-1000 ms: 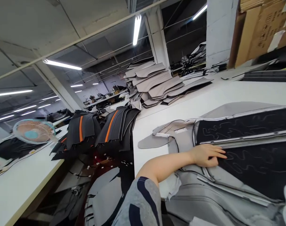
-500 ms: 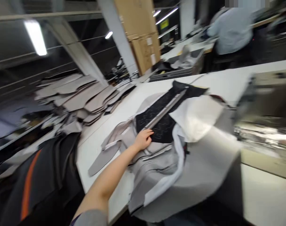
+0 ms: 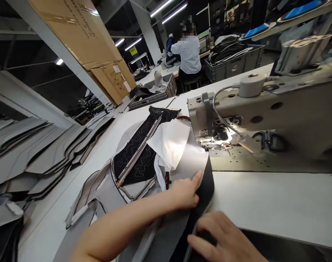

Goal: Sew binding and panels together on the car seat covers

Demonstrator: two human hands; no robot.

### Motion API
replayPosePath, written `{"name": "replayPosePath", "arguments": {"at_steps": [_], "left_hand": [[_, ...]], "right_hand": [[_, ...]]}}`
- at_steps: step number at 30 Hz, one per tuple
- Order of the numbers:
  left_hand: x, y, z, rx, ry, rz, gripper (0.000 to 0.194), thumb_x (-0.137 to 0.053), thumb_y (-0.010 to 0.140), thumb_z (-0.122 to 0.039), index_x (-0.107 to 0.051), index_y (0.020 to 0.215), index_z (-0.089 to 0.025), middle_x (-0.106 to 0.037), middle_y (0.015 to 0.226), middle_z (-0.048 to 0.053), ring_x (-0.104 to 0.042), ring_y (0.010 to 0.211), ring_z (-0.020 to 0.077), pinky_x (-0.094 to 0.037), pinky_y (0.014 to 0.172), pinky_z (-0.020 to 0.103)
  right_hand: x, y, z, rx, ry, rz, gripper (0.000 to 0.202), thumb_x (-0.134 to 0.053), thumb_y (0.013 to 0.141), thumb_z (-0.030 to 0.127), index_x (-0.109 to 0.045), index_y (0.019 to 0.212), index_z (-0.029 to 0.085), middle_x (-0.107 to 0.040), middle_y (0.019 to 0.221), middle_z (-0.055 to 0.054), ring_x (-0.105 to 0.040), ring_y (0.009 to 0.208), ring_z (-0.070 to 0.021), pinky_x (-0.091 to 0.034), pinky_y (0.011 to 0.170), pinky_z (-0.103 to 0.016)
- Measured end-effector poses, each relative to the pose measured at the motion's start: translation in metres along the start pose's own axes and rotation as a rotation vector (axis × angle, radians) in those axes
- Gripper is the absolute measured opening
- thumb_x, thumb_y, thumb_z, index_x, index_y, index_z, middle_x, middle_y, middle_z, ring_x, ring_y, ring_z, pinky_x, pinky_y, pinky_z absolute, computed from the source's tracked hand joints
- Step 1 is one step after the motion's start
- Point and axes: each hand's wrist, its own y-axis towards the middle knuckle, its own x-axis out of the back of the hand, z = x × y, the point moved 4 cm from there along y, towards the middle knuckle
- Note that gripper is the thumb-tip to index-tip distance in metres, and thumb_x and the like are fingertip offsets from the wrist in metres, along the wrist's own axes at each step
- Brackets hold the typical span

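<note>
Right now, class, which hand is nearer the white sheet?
Left: the left hand is on grey fabric this side of the white sheet; the right hand is farther off, by the black edge.

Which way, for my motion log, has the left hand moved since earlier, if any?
Yes: the left hand moved off the black panel, toward the sewing machine.

Bare hands (image 3: 184, 194), bare left forearm (image 3: 133, 219)

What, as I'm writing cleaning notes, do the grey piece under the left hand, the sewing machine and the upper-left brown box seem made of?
Grey piece: probably matte fabric, by its fine, mesh-like texture.
Sewing machine: likely painted metal with a dull sheen, by its rigid body and round holes.
Brown box: seemingly matte cardboard, by its colour and print.
</note>
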Motion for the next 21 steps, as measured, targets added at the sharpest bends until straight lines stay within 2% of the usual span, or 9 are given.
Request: {"name": "replayPosePath", "arguments": {"at_steps": [3, 5, 8, 10, 13, 15, 21], "left_hand": [[0.003, 0.005, 0.012, -0.046, -0.092, 0.04, 0.082, -0.044, 0.076, -0.019, -0.003, 0.148, -0.019, -0.063, 0.11, 0.014, -0.063, 0.095, 0.0319, -0.051, 0.076, 0.041], [0.011, 0.005, 0.016, -0.114, -0.227, 0.059, 0.08, -0.041, 0.076, -0.016, -0.006, 0.148, -0.017, -0.058, 0.123, 0.014, -0.058, 0.107, 0.0289, -0.049, 0.086, 0.04], [0.024, 0.005, 0.015, -0.225, -0.44, 0.03, 0.077, -0.039, 0.074, -0.014, -0.016, 0.147, -0.016, -0.035, 0.145, 0.008, -0.038, 0.129, 0.0239, -0.035, 0.106, 0.036], [0.026, 0.007, 0.01, -0.221, -0.492, 0.046, 0.079, -0.041, 0.072, -0.014, -0.016, 0.147, -0.015, -0.028, 0.148, 0.006, -0.034, 0.132, 0.0239, -0.031, 0.109, 0.036], [0.018, 0.011, 0.001, -0.081, -0.422, 0.174, 0.086, -0.044, 0.072, -0.016, -0.003, 0.148, -0.016, -0.04, 0.141, 0.014, -0.046, 0.123, 0.0294, -0.041, 0.099, 0.042], [0.014, 0.012, -0.003, -0.017, -0.374, 0.228, 0.087, -0.044, 0.074, -0.018, 0.003, 0.147, -0.018, -0.045, 0.136, 0.016, -0.051, 0.118, 0.0315, -0.046, 0.092, 0.043], [0.017, 0.021, -0.004, -0.005, -0.466, 0.179, 0.081, -0.042, 0.075, -0.019, -0.005, 0.148, -0.02, -0.039, 0.142, 0.012, -0.045, 0.124, 0.029, -0.045, 0.094, 0.038]], "right_hand": [[0.011, -0.012, -0.025, -0.14, -0.244, -0.208, 0.035, -0.04, 0.087, 0.005, -0.062, 0.106, 0.024, -0.058, 0.093, -0.007, -0.052, 0.087, -0.0189, -0.038, 0.077, -0.033], [0.007, -0.019, -0.035, -0.206, -0.323, -0.272, 0.029, -0.041, 0.089, 0.01, -0.064, 0.101, 0.022, -0.059, 0.094, -0.007, -0.051, 0.091, -0.0196, -0.035, 0.082, -0.035], [-0.013, -0.019, -0.036, -0.094, -0.376, -0.185, 0.029, -0.039, 0.093, 0.016, -0.063, 0.108, 0.021, -0.061, 0.106, -0.006, -0.05, 0.103, -0.0211, -0.027, 0.097, -0.039], [-0.028, -0.017, -0.032, 0.023, -0.363, -0.134, 0.029, -0.038, 0.095, 0.022, -0.064, 0.107, 0.024, -0.063, 0.107, -0.003, -0.05, 0.108, -0.0222, -0.022, 0.104, -0.042], [-0.045, -0.016, -0.028, 0.091, -0.315, -0.143, 0.026, -0.039, 0.095, 0.025, -0.065, 0.1, 0.028, -0.065, 0.093, 0.002, -0.054, 0.103, -0.022, -0.025, 0.106, -0.043], [-0.05, -0.016, -0.028, 0.09, -0.31, -0.173, 0.026, -0.04, 0.095, 0.025, -0.066, 0.096, 0.027, -0.064, 0.088, 0.002, -0.056, 0.099, -0.0216, -0.025, 0.107, -0.043], [-0.048, -0.014, -0.035, 0.046, -0.298, -0.194, 0.027, -0.038, 0.095, 0.023, -0.066, 0.094, 0.024, -0.065, 0.087, 0.0, -0.056, 0.097, -0.0221, -0.021, 0.109, -0.044]]}}
